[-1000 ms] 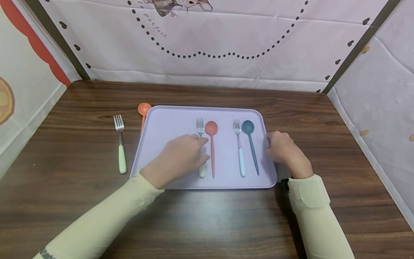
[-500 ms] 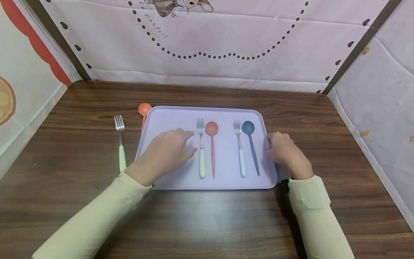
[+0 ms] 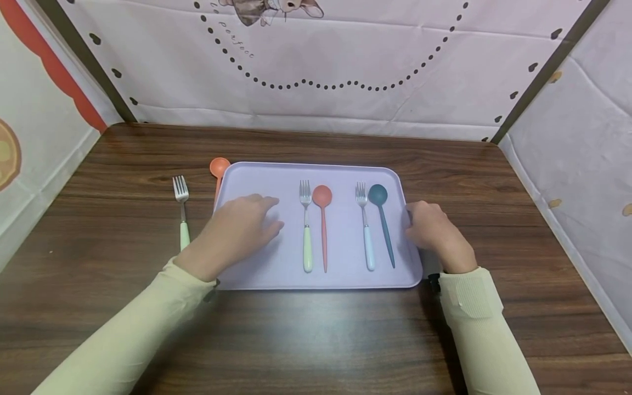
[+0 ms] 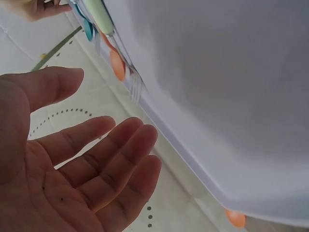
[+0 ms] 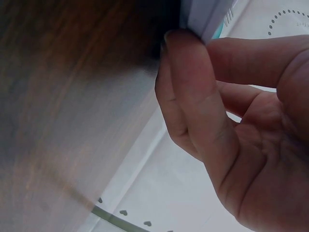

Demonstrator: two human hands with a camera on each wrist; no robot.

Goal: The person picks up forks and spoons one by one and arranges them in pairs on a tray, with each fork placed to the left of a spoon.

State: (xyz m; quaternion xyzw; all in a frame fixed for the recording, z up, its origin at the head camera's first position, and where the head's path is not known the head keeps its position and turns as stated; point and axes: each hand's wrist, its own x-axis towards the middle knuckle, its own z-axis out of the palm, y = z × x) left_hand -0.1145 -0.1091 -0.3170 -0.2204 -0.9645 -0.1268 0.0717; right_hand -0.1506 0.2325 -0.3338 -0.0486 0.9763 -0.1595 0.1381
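Note:
A lavender tray (image 3: 345, 230) lies on the table with cutlery in two pairs. Near its middle are a green-handled fork (image 3: 308, 249) and a coral spoon (image 3: 322, 196); further right, a light-blue-handled fork (image 3: 368, 249) and a teal spoon (image 3: 378, 195). My left hand (image 3: 232, 233) hovers over the tray's left part, holding nothing; the left wrist view shows its fingers (image 4: 108, 169) loosely bent and apart. At the tray's right edge, my right hand (image 3: 436, 230) pinches the rim, fingertips (image 5: 188, 53) tucked at its underside.
Left of the tray, another green-handled fork (image 3: 184, 230) lies on the wooden table (image 3: 316, 345), partly covered by the left wrist. An orange spoon (image 3: 219, 166) pokes out from behind the tray's far left corner. Printed cloth walls (image 3: 345, 49) enclose the back and sides.
My left hand has come away from the green-handled fork on the tray and moved left, uncovering it. The right hand has kept its place on the rim.

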